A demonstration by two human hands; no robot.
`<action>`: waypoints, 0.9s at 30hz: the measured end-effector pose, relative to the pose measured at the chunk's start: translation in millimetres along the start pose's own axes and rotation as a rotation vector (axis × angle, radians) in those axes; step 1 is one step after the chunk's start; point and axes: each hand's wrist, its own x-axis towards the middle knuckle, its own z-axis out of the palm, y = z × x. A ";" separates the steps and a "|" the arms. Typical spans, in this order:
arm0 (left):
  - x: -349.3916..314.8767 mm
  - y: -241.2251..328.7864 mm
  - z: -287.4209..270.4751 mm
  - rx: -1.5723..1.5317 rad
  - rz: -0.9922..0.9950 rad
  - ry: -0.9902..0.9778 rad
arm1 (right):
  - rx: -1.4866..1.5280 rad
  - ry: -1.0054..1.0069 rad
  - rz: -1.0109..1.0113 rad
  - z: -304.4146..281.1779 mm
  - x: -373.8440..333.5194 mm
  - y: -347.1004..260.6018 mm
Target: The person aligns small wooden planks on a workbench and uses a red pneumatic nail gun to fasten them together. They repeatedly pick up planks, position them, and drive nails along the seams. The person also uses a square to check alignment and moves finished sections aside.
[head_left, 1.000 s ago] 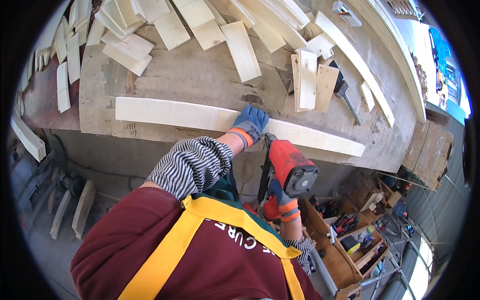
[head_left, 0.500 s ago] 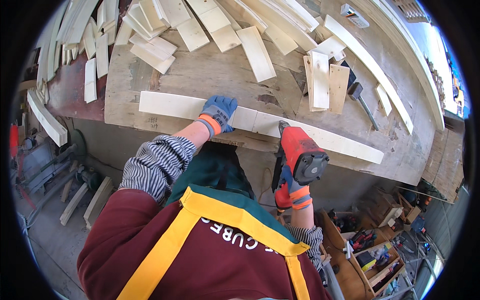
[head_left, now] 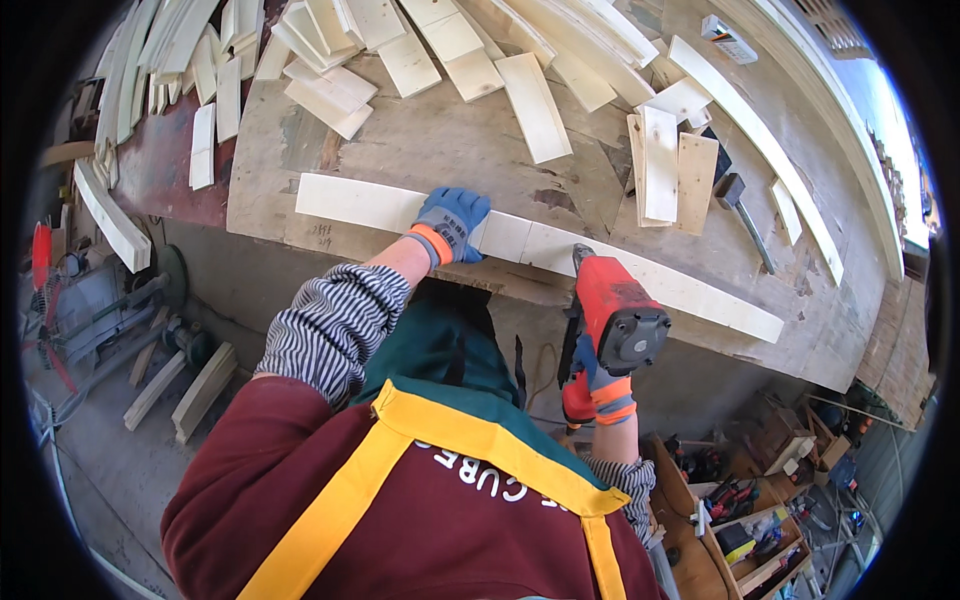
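A long, pale wooden board (head_left: 360,202) lies along the near edge of the worktable, with a seam across it near its middle. My left hand (head_left: 452,222), in a blue glove with an orange cuff, grips the board left of that seam, fingers over the top and thumb side at the near edge. In my right hand (head_left: 592,372), also gloved, is the handle of a red and black nail gun (head_left: 618,305). The gun's nose rests against or just over the board, right of the seam. My right fingers are partly hidden by the gun's body.
Loose short boards (head_left: 535,108) cover the table's far side. A hammer (head_left: 742,218) lies to the right beside a small stack of planks (head_left: 660,165) and a long strip (head_left: 770,150). A white box (head_left: 728,40) sits farther back. Below right stands a wooden tool drawer (head_left: 765,560).
The whole scene has shifted slightly rightward in the picture. Both hands, the nail gun and the board keep about the same places relative to one another.
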 end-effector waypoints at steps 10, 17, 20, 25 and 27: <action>-1.3 -1.2 -1.0 -0.028 0.002 -0.002 | 0.236 -0.039 0.223 -8.1 0.3 -53.7; 1.8 -2.0 -0.6 -0.034 0.040 0.003 | 0.136 -0.099 0.162 -8.2 -1.6 -92.8; 0.8 -3.6 2.0 -0.064 0.042 0.046 | 0.239 -0.006 0.260 -0.3 -4.7 -102.7; 2.6 -3.3 -3.8 -0.084 0.034 -0.001 | 0.276 -0.021 0.257 -0.1 -6.1 -81.9; 3.2 -3.8 -1.3 -0.075 0.037 0.012 | 0.297 -0.010 0.304 1.6 -6.2 -87.7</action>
